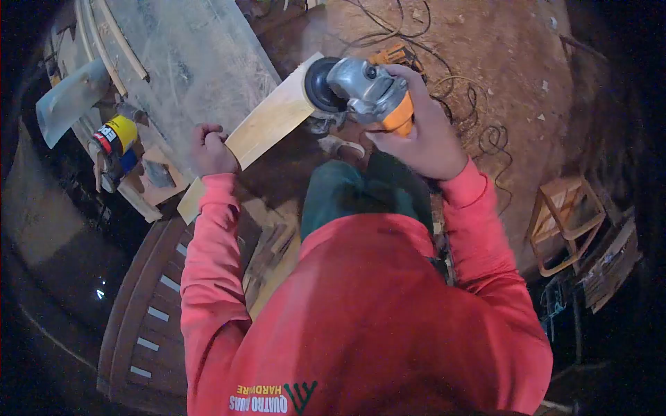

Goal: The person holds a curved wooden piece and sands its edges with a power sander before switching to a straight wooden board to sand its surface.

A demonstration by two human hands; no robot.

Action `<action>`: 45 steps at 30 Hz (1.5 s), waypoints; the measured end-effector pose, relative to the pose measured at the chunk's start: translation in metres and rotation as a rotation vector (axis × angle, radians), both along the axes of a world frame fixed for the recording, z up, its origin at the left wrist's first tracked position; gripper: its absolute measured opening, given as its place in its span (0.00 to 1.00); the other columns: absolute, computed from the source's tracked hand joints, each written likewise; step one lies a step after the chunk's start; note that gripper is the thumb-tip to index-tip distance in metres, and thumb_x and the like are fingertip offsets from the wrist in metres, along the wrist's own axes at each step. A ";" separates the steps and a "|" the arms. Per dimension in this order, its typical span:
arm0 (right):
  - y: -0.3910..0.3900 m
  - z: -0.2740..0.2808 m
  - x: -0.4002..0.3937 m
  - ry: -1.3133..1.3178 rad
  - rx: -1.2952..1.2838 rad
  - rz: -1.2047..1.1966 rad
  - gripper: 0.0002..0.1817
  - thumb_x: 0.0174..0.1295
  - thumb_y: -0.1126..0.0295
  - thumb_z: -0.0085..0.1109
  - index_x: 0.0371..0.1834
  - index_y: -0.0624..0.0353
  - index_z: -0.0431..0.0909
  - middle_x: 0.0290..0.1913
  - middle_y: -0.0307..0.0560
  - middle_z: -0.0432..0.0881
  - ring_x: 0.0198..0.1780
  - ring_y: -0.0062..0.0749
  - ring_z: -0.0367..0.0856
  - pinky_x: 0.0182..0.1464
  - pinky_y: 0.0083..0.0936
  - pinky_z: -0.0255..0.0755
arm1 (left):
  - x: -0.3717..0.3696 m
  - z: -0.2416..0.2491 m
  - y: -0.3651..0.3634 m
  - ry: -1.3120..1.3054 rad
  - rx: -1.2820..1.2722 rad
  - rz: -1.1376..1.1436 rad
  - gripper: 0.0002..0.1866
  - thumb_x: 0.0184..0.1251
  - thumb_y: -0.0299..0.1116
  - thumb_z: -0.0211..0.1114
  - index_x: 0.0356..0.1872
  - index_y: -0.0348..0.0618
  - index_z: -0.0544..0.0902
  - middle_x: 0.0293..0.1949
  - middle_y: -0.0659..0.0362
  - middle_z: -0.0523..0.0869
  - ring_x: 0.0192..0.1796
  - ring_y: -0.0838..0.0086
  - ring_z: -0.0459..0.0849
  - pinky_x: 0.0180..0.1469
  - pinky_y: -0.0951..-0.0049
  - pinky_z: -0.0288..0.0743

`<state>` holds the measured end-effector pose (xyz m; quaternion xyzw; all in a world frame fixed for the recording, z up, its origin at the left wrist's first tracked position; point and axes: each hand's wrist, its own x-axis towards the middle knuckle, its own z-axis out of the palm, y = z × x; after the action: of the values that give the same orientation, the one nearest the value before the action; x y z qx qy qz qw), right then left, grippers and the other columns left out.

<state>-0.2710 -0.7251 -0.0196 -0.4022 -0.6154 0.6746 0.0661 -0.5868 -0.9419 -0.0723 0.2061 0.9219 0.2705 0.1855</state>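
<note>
In my right hand (431, 135) is an angle grinder (364, 83) with a silver head and an orange body, my fingers wrapped round it. Its round black sanding disc (321, 84) lies against the far end of a pale wooden board (274, 119). My left hand (215, 151) is closed round the near part of that board, which slants from lower left to upper right along the edge of the worktable (208, 59). Part of the board is hidden behind my left hand and wrist.
A yellow and red can (116, 134) stands at the table's left, near curved wood strips (111, 52) and a clear curved sheet (73, 100). Black cables (472, 104) coil on the dusty floor. A wooden frame (563, 225) stands at right; a dark slatted panel (149, 326) lies lower left.
</note>
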 end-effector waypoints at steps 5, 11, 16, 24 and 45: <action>0.015 -0.025 0.008 0.021 0.133 0.050 0.45 0.55 0.76 0.75 0.76 0.57 0.60 0.63 0.45 0.79 0.65 0.28 0.77 0.68 0.31 0.71 | 0.008 0.010 0.010 0.036 -0.095 -0.008 0.12 0.61 0.28 0.52 0.36 0.37 0.85 0.26 0.57 0.86 0.30 0.74 0.83 0.38 0.71 0.77; 0.034 -0.073 0.022 0.124 -0.300 -0.121 0.45 0.54 0.68 0.78 0.76 0.54 0.63 0.61 0.49 0.81 0.62 0.36 0.80 0.66 0.35 0.74 | -0.003 -0.010 -0.007 -0.076 0.040 0.051 0.12 0.60 0.28 0.52 0.34 0.36 0.85 0.27 0.58 0.86 0.30 0.74 0.83 0.38 0.72 0.77; 0.024 -0.045 0.016 0.080 -0.190 -0.049 0.44 0.54 0.69 0.78 0.74 0.55 0.64 0.61 0.50 0.80 0.63 0.36 0.80 0.67 0.34 0.74 | -0.002 -0.003 -0.003 -0.044 0.035 0.018 0.12 0.60 0.28 0.53 0.34 0.35 0.84 0.28 0.57 0.86 0.32 0.74 0.82 0.40 0.73 0.76; 0.036 -0.069 0.022 0.061 -0.089 -0.014 0.43 0.55 0.68 0.78 0.73 0.56 0.63 0.59 0.49 0.82 0.63 0.36 0.80 0.66 0.34 0.75 | 0.000 0.002 0.001 -0.052 -0.011 0.000 0.11 0.61 0.29 0.53 0.34 0.35 0.84 0.28 0.57 0.85 0.33 0.74 0.82 0.40 0.74 0.76; 0.003 0.023 -0.015 -0.019 0.225 0.208 0.44 0.52 0.70 0.76 0.74 0.56 0.64 0.53 0.62 0.85 0.51 0.61 0.88 0.50 0.44 0.82 | 0.000 -0.002 -0.002 -0.067 0.003 0.013 0.11 0.63 0.27 0.52 0.36 0.35 0.83 0.30 0.58 0.85 0.33 0.75 0.81 0.40 0.73 0.76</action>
<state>-0.2865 -0.7224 0.0031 -0.3328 -0.7259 0.6010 0.0348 -0.5869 -0.9439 -0.0738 0.1913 0.9161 0.2800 0.2140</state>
